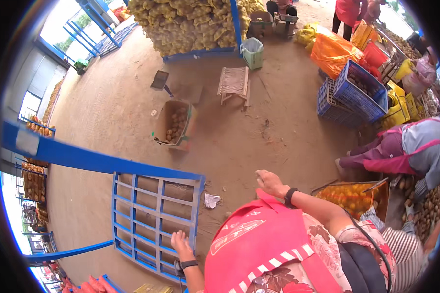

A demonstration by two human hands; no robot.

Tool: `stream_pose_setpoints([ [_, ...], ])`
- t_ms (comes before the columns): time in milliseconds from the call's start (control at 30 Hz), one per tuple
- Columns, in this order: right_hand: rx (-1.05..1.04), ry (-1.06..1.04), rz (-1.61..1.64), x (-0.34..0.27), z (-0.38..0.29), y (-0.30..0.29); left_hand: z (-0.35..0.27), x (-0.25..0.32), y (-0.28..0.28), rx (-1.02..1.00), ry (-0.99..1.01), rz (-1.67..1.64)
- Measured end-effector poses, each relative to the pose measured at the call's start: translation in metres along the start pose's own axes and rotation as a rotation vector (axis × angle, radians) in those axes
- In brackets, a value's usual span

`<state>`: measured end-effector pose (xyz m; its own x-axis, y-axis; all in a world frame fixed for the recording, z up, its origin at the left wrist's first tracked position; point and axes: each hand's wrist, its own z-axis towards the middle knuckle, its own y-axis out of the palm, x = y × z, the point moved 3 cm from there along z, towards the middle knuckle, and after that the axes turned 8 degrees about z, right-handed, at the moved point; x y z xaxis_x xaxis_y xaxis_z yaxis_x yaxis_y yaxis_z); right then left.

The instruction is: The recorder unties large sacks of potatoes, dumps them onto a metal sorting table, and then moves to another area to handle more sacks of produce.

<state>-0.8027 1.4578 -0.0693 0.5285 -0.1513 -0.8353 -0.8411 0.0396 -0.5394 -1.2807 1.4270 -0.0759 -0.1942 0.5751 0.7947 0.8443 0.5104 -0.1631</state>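
Note:
My left hand [182, 243] hangs beside the blue metal rack frame [154, 223], its fingers apart and nothing seen in them. In front of my red apron [256, 234] is my right hand [271, 183], loosely curled over the dirt floor; whether it touches anything cannot be told. Both wrists wear dark bands. Crumpled white paper [211, 200] lies on the ground between the hands and the rack. Farther off stand a cardboard box of potatoes [176, 126], a low folding stool [234, 81] with a woven seat and a small scale [160, 80].
A blue beam [95, 155] crosses at the left. Stacked netted sacks [190, 25] stand at the back beside a green bag [253, 53]. Blue plastic crates [361, 91] and a bending co-worker [399, 150] are at the right, near an orange net bag of produce [346, 199].

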Motion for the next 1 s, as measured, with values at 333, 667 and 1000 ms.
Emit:
stream_pose_setpoints([
  [333, -0.209, 0.067, -0.078, 0.045, 0.179, -0.021, 0.115, -0.032, 0.086, -0.153, -0.100, 0.577],
  [667, -0.270, 0.026, -0.092, 0.015, 0.387, -0.025, 0.240, 0.124, 0.267, -0.381, -0.058, 0.823],
  [1000, -0.478, -0.171, -0.093, 0.009, 0.641, -0.010, 0.270, 0.210, 0.347, -0.023, -0.187, 0.723],
])
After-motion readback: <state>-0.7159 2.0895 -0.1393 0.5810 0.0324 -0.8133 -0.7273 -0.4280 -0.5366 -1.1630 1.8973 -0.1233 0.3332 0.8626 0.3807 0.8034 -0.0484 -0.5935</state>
